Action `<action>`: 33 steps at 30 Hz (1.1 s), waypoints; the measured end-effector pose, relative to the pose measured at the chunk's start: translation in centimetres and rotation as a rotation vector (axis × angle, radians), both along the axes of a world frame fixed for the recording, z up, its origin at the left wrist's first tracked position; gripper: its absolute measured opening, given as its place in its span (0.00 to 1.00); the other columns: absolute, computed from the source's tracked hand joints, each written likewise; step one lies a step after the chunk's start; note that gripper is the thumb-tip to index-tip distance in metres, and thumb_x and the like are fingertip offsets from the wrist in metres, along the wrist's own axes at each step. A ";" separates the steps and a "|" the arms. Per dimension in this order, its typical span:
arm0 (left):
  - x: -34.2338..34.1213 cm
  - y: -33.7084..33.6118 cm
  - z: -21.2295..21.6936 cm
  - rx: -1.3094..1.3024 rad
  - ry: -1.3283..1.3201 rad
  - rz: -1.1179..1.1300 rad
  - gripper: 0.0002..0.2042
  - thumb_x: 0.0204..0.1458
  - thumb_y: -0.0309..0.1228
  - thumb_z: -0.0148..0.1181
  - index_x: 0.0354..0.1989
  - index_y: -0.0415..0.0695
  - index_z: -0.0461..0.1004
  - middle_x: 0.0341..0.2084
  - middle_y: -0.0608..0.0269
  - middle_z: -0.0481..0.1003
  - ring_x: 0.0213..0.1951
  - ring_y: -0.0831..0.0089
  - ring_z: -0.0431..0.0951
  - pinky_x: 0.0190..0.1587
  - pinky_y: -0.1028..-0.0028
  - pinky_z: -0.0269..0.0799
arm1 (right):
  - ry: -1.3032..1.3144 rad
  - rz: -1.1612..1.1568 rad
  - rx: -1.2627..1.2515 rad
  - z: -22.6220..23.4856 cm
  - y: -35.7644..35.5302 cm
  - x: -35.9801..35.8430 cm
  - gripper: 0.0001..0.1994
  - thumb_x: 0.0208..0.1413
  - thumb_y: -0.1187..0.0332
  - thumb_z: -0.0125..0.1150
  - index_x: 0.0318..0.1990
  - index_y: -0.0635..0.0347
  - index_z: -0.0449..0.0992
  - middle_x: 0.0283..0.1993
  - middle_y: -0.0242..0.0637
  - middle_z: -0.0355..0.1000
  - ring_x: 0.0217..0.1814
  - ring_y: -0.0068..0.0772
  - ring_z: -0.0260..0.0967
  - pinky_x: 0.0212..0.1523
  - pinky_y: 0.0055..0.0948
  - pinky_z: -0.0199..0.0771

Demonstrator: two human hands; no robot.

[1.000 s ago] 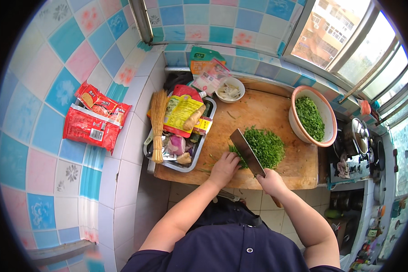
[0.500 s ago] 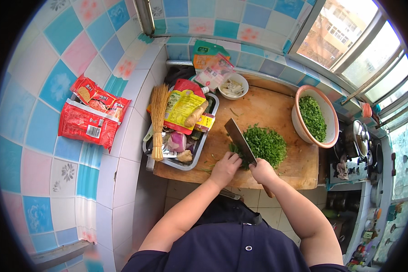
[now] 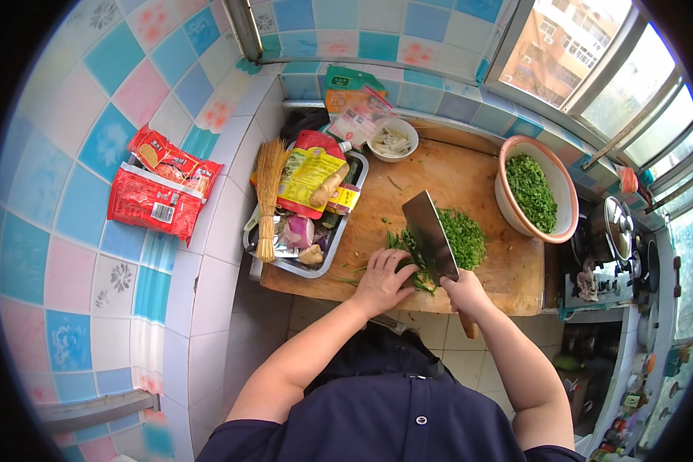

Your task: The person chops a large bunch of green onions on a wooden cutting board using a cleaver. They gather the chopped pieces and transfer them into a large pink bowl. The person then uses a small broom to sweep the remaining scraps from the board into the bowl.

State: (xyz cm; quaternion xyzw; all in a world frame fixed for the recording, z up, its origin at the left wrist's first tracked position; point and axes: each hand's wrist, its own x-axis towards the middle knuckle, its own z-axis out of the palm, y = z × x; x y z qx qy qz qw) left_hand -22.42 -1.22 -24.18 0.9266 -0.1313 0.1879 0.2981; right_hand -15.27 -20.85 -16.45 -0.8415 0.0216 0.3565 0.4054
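Note:
My right hand point(image 3: 465, 293) is closed around the cleaver point(image 3: 431, 235); its wide blade points up and away, and the end of its wooden handle sticks out below my fist. Left of the blade, my left hand point(image 3: 380, 282) rests on the cutting board point(image 3: 508, 281) with fingers spread, touching a small bunch of longer green stems point(image 3: 421, 279). Finely chopped greens point(image 3: 462, 237) lie heaped just right of the blade, partly hidden behind it.
A metal tray point(image 3: 316, 271) at left holds packets, ginger, a purple onion and a straw brush point(image 3: 269, 202). A white bowl point(image 3: 393, 152) with pale pieces stands behind. At right sits a large bowl point(image 3: 508, 202) of chopped greens, beside a pot point(image 3: 610, 229). Red packets point(image 3: 158, 202) lie far left.
The cleaver has shifted right, now standing between the stems and the chopped heap. My left hand has loosened, its fingers spreading, and moved slightly left and down, away from the blade.

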 end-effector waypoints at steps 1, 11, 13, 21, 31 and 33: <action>0.1 -0.3 -0.2 0.029 -0.002 -0.008 0.21 0.41 0.37 0.67 0.46 0.50 0.73 0.51 0.58 0.65 0.57 0.57 0.61 0.61 0.53 0.54 | -0.003 -0.019 0.018 -0.4 -0.2 0.2 0.12 0.56 0.64 0.55 0.40 0.65 0.72 0.19 0.34 0.67 0.13 0.28 0.63 0.18 0.31 0.68; 0.2 -3.2 -1.1 0.227 -0.053 0.048 0.09 0.44 0.37 0.64 0.31 0.49 0.74 0.50 0.64 0.67 0.58 0.64 0.61 0.64 0.51 0.45 | -0.056 0.034 -0.018 -0.1 -2.5 -1.0 0.13 0.55 0.63 0.55 0.40 0.64 0.72 0.19 0.35 0.68 0.15 0.28 0.65 0.19 0.31 0.67; -0.2 -3.2 -0.9 0.235 -0.090 0.094 0.08 0.44 0.36 0.64 0.29 0.48 0.73 0.49 0.65 0.67 0.59 0.64 0.61 0.64 0.51 0.45 | -0.051 0.043 -0.031 0.1 -2.4 -1.4 0.13 0.55 0.62 0.55 0.41 0.64 0.72 0.19 0.35 0.68 0.15 0.28 0.65 0.20 0.31 0.68; -0.4 -2.1 -1.0 0.071 -0.052 0.154 0.32 0.40 0.40 0.69 0.55 0.48 0.63 0.59 0.51 0.56 0.64 0.54 0.54 0.66 0.49 0.44 | -0.006 -0.002 0.025 -0.1 -2.2 -1.4 0.14 0.55 0.62 0.55 0.41 0.65 0.72 0.20 0.34 0.68 0.17 0.26 0.65 0.21 0.29 0.68; -0.4 -1.8 -0.3 0.104 0.251 0.214 0.48 0.42 0.48 0.68 0.67 0.37 0.48 0.63 0.43 0.53 0.66 0.53 0.51 0.67 0.50 0.40 | 0.059 -0.070 0.105 0.6 -2.7 -1.2 0.13 0.57 0.63 0.53 0.42 0.66 0.71 0.20 0.31 0.64 0.15 0.23 0.61 0.19 0.27 0.66; 0.4 -1.9 -1.7 0.121 0.189 0.228 0.46 0.43 0.47 0.67 0.66 0.37 0.50 0.62 0.44 0.55 0.64 0.52 0.55 0.67 0.51 0.44 | 0.056 -0.060 0.106 0.5 -2.7 -1.1 0.13 0.57 0.63 0.53 0.42 0.65 0.71 0.20 0.31 0.64 0.15 0.23 0.61 0.19 0.27 0.66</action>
